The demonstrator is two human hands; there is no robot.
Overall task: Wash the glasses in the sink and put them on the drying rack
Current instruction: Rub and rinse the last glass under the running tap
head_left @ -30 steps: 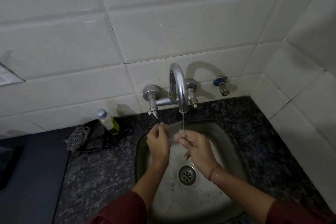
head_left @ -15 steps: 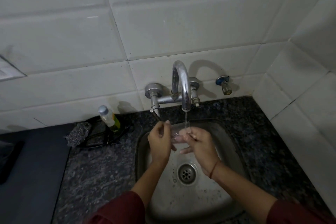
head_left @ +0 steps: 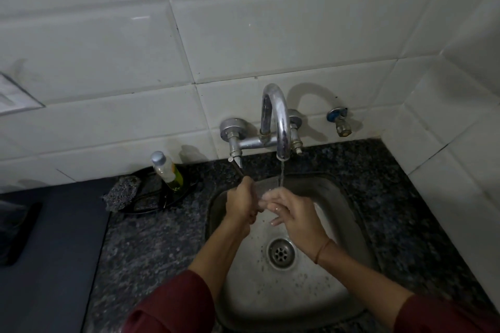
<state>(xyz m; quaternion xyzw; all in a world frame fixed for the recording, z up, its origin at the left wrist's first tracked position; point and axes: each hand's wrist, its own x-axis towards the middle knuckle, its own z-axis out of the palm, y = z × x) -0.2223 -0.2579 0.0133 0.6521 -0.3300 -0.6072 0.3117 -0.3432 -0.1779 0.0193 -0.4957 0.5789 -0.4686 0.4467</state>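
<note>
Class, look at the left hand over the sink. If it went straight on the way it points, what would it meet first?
Probably the tap's left valve, just beyond the left hand; depth is unclear, so it might pass underneath.

Dark speckled stone counter [head_left: 151, 246] with a steel sink [head_left: 349, 197] set into it. Left of the sink sits a shallow black dish [head_left: 151, 207] holding a small bottle [head_left: 167, 170], with a grey scrubber [head_left: 121, 193] at its edge.

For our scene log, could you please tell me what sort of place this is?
Probably a home kitchen's washing-up corner: a steel sink set in stone, a wall tap running into it, and a bottle of what looks like dish soap.
</note>
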